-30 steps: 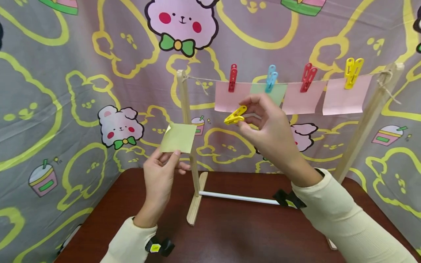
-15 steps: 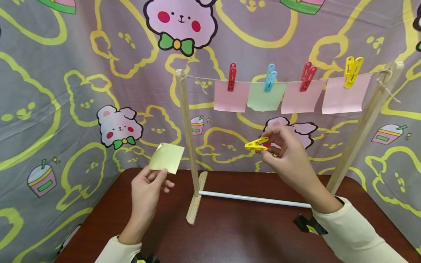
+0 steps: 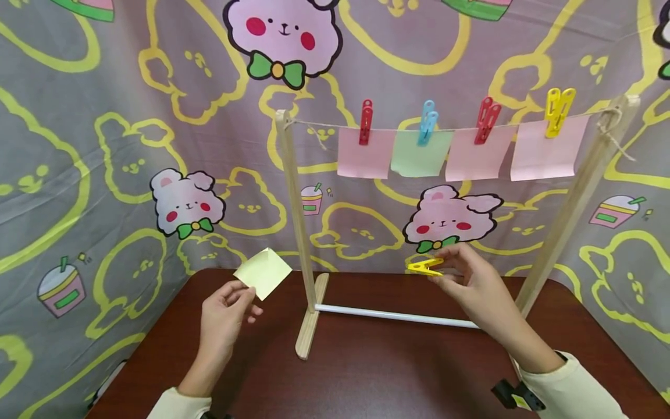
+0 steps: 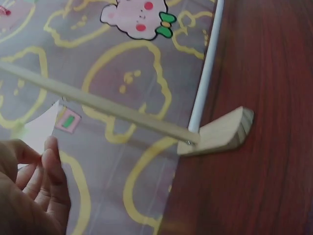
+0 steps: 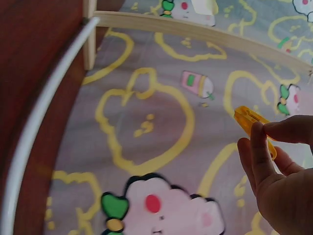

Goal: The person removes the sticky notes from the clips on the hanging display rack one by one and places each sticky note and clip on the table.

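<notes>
My left hand [image 3: 224, 314] pinches a yellow sticky note [image 3: 263, 272] by its lower edge, left of the wooden rack. The note is tilted, one corner pointing up. In the left wrist view the note [image 4: 43, 128] looks pale between thumb and fingers. My right hand [image 3: 473, 285] pinches a yellow clothespin [image 3: 425, 266] by its handle ends, inside the rack frame and below the string. The right wrist view shows the clothespin [image 5: 254, 123] between thumb and fingers. On the string hang pink notes [image 3: 365, 157] and one green note [image 3: 420, 156], each clipped.
A red clothespin [image 3: 366, 123], a blue clothespin [image 3: 427, 123], another red one and a yellow one sit along the string. The rack's left post [image 3: 296, 209] stands between the hands. A white rod [image 3: 392, 315] runs low over the dark red table [image 3: 366, 378].
Both hands have come down, away from the string, and apart, the left going left and the right going right. The sticky note has turned in the left fingers. Both things are still held.
</notes>
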`<state>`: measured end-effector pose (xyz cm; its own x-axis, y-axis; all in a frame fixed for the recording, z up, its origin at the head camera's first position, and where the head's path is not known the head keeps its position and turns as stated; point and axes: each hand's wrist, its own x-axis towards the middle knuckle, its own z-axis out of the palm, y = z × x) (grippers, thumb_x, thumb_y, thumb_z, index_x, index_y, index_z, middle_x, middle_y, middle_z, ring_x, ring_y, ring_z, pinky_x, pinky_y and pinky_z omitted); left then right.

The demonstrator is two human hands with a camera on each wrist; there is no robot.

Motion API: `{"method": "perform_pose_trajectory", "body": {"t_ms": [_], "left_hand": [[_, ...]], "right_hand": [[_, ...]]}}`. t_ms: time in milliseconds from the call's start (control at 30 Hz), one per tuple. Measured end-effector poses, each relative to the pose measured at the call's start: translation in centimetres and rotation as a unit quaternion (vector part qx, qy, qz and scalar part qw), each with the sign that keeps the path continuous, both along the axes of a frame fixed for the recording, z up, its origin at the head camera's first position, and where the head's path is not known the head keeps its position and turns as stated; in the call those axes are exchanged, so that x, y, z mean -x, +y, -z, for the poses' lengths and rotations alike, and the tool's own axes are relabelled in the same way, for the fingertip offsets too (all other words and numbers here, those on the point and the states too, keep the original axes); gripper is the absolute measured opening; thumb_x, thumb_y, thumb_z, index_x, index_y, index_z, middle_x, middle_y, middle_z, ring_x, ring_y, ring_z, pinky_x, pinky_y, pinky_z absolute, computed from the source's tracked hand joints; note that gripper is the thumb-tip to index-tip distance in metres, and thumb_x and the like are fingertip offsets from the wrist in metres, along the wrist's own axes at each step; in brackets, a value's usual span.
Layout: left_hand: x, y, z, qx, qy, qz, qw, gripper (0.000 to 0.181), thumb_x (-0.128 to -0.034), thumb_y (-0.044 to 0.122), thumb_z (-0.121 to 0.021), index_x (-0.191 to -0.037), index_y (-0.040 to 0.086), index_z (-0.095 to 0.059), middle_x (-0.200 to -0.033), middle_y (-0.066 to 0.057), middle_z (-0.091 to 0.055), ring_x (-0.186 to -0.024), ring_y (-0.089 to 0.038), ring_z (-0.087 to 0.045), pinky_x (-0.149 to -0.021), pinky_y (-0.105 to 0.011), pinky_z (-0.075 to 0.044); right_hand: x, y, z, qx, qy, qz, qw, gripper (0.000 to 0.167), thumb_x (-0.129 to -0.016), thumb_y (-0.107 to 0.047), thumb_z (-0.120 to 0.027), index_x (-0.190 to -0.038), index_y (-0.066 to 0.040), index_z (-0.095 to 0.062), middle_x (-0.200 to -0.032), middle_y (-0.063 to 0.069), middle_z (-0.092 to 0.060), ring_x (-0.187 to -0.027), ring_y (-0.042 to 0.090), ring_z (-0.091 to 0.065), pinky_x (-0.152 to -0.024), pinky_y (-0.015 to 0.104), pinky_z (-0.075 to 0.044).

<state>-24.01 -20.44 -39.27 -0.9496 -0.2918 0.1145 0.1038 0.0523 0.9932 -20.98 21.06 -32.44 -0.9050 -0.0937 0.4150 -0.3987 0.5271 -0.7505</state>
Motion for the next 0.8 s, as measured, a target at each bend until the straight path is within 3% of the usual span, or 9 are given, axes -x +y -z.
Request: {"method": "perform_pose_trajectory", "body": {"t_ms": [200, 400, 633, 800], "left_hand": [[1.0, -1.3, 1.6, 0.012, -0.057, 0.027, 0.9979, 0.031, -0.0997, 0.006, -0.067, -0.125, -0.011, -0.060, -0.075, 0.006, -0.072, -0.063, -0.008, -0.071, -0.062, -0.023, -0.061], [2.0, -2.1, 2.9, 0.011, -0.067, 0.022, 0.9975, 0.030, -0.0991, 0.001, -0.065, -0.125, -0.014, -0.059, -0.074, 0.000, -0.072, -0.066, -0.010, -0.072, -0.067, -0.023, -0.063], [2.9, -2.6, 4.0, 0.008, -0.085, 0.032, 0.9959, 0.033, -0.0987, 0.000, -0.065, -0.128, -0.016, -0.058, -0.075, 0.000, -0.071, -0.066, -0.008, -0.071, -0.066, -0.022, -0.063], [3.6, -2.7, 4.5, 0.002, -0.095, 0.036, 0.9948, 0.035, -0.0984, -0.002, -0.063, -0.129, -0.018, -0.056, -0.077, -0.001, -0.069, -0.067, -0.007, -0.071, -0.067, -0.021, -0.063]], "right_hand": [[-0.1, 1.2, 2.3, 0.010, -0.033, 0.007, 0.9994, 0.035, -0.093, 0.004, -0.073, -0.125, 0.002, -0.058, -0.118, 0.023, -0.072, -0.085, -0.001, -0.070, -0.071, 0.018, -0.058], [0.3, 2.4, 5.0, 0.030, -0.033, -0.013, 0.9989, 0.033, -0.089, 0.011, -0.072, -0.118, 0.006, -0.057, -0.108, 0.023, -0.072, -0.083, -0.001, -0.070, -0.070, 0.019, -0.058], [0.8, 3.8, 8.3, 0.029, -0.002, -0.016, 0.9994, 0.031, -0.084, 0.014, -0.076, -0.110, 0.007, -0.060, -0.095, 0.007, -0.074, -0.083, -0.006, -0.068, -0.065, 0.015, -0.054], [0.9, 4.4, 10.8, 0.046, -0.034, -0.028, 0.9980, 0.031, -0.087, 0.011, -0.075, -0.113, 0.008, -0.059, -0.099, 0.001, -0.069, -0.089, -0.005, -0.067, -0.068, 0.017, -0.056]]}}
